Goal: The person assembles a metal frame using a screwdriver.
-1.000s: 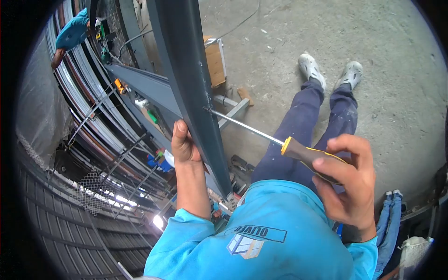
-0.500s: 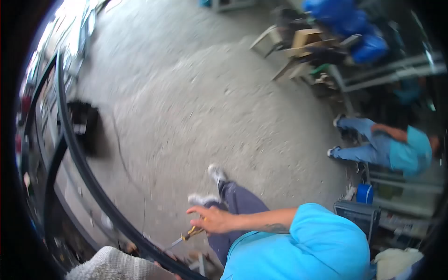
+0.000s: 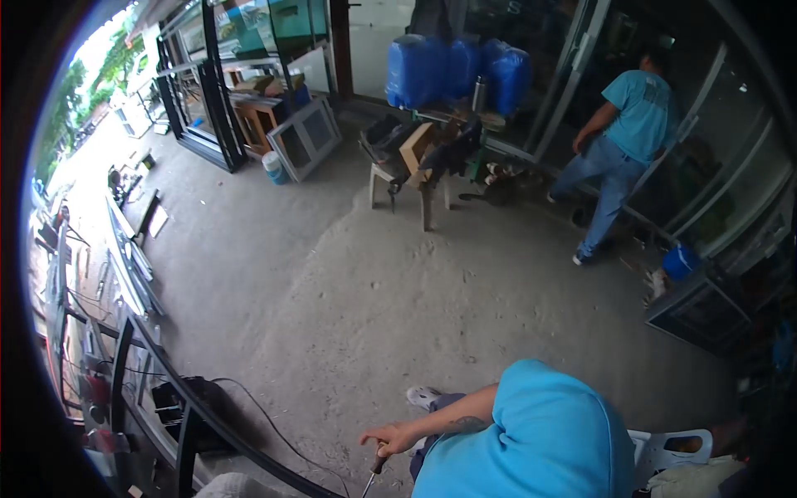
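The right hand sat low at the near edge of the view, fingers wrapped over the top of the screwdriver and gripping it. The tool hung almost straight down from the grip, and its tip ran out of the bottom of the picture. The left hand was not in shot, so its fingers could not be judged.

Just left of the tool, the dark metal frame curved up from the near edge. The screwdriver was near it but not touching it, as far as the view showed. A black box stood behind the frame, and a cable trailed across the concrete floor towards the person.

To do it well, the move would probably be to look back down at the tool. The view was up and across the yard, so the tip was out of sight. The shaft should line up square with the screw before any turning, with a firm palm on the handle end and the frame steadied so it could not swing. The cable lay close to the feet and was worth stepping around.

Far right, a co-worker stood at a glazed door, well apart. Blue barrels and a cluttered stool stood at the far side.
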Motion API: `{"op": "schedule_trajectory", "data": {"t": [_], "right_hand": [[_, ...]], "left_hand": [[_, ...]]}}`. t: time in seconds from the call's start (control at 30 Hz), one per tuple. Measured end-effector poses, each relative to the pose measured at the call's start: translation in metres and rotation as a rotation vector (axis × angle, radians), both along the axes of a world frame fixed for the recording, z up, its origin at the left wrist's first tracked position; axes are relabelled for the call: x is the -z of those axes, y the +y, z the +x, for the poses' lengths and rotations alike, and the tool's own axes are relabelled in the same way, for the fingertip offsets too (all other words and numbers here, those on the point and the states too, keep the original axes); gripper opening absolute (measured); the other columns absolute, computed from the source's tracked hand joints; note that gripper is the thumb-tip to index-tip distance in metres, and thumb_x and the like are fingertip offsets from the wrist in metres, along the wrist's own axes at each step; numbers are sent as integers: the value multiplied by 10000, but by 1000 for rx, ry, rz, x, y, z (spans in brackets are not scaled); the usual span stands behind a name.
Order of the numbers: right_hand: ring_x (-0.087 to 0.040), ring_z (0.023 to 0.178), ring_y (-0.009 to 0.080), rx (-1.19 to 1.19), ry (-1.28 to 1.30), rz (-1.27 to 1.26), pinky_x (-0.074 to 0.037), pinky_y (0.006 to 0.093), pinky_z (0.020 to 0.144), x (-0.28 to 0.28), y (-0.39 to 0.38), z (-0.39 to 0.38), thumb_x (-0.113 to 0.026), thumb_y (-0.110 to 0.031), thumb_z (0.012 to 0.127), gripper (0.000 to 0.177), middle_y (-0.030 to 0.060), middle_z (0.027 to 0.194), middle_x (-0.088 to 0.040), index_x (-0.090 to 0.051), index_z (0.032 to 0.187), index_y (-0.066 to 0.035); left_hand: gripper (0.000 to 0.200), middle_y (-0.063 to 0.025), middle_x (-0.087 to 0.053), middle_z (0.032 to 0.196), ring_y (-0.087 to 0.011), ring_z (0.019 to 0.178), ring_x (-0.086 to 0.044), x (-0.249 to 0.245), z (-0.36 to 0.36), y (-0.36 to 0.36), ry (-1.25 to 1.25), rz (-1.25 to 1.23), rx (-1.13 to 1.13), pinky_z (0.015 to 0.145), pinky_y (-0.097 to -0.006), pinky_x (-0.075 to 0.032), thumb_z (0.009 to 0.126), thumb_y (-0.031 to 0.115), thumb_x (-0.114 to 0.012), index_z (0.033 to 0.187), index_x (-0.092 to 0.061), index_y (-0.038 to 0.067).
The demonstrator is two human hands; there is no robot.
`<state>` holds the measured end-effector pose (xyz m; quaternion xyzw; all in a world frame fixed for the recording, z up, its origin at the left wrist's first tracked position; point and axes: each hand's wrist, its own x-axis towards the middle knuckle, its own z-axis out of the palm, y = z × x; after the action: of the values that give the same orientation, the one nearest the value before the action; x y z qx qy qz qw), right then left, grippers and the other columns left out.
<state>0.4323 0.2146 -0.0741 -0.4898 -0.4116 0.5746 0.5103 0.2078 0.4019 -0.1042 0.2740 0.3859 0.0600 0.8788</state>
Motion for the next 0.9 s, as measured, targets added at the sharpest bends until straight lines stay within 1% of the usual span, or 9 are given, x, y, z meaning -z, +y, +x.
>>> {"op": "schedule_trajectory", "data": {"t": [0.07,0.2,0.27,0.4,0.5,0.53,0.63,0.77,0.9], "right_hand": [[-588,839,196,-206,111,-557,-477,347,709,-46,4,17,-611,-223,890,667,119,953,-581,-196,1404,-127],[-585,857,207,-136,162,-657,-471,359,747,-60,1,13,-629,-215,881,618,111,945,-586,-274,1380,-133],[-603,796,210,-69,-257,-70,-488,361,715,-15,2,1,-587,-225,912,439,96,916,-605,-431,1310,-125],[-606,817,204,-274,-534,285,-485,351,733,-19,4,4,-592,-256,914,313,82,886,-618,-570,1187,-105],[-590,784,171,-196,-296,-217,-485,326,700,-24,-3,0,-614,-279,904,277,64,779,-612,-612,1100,-83],[-590,784,171,-281,-334,-204,-485,326,700,-27,0,5,-614,-279,904,277,64,779,-612,-612,1100,-83],[-459,635,85,-406,513,-785,-395,217,571,-13,16,12,-531,-326,948,296,11,840,-548,-582,1092,-73],[-461,662,87,-469,567,-922,-397,215,586,-24,28,16,-508,-329,957,287,9,848,-538,-566,1083,-77],[-628,864,228,-373,-287,-13,-491,317,765,-45,22,8,-613,-248,910,391,117,1015,-649,-538,1198,5]], "left_hand": [[422,-100,-681,884,-212,596,-627,2,-10,2,59,76,-51,456,-335,-501,835,322,-675,1133,-610,30],[435,-95,-679,878,-213,577,-619,2,-45,6,193,212,-219,448,-335,-491,821,310,-692,1144,-604,31],[443,-93,-679,875,-213,567,-615,4,-69,2,258,259,-348,444,-336,-487,814,304,-701,1149,-602,32],[460,-88,-677,868,-214,547,-607,14,-120,-79,404,237,-788,436,-336,-477,800,291,-717,1161,-596,33],[441,-114,-664,914,-260,756,-659,-14,-114,-117,483,165,-881,646,-384,-550,717,188,-798,1075,-627,-4],[421,-130,-661,912,-252,753,-659,-36,-104,-120,505,205,-918,645,-385,-550,698,151,-813,1030,-631,-33],[353,-138,-664,848,-238,708,-660,-94,-86,-119,574,218,-914,625,-373,-543,696,146,-823,915,-644,-66],[330,-141,-665,813,-232,679,-660,-75,-93,-121,497,240,-944,605,-369,-538,692,165,-831,857,-655,-61],[338,-151,-667,819,-238,672,-663,-87,-93,-119,604,230,-900,609,-364,-540,699,162,-826,867,-649,-72]]}}
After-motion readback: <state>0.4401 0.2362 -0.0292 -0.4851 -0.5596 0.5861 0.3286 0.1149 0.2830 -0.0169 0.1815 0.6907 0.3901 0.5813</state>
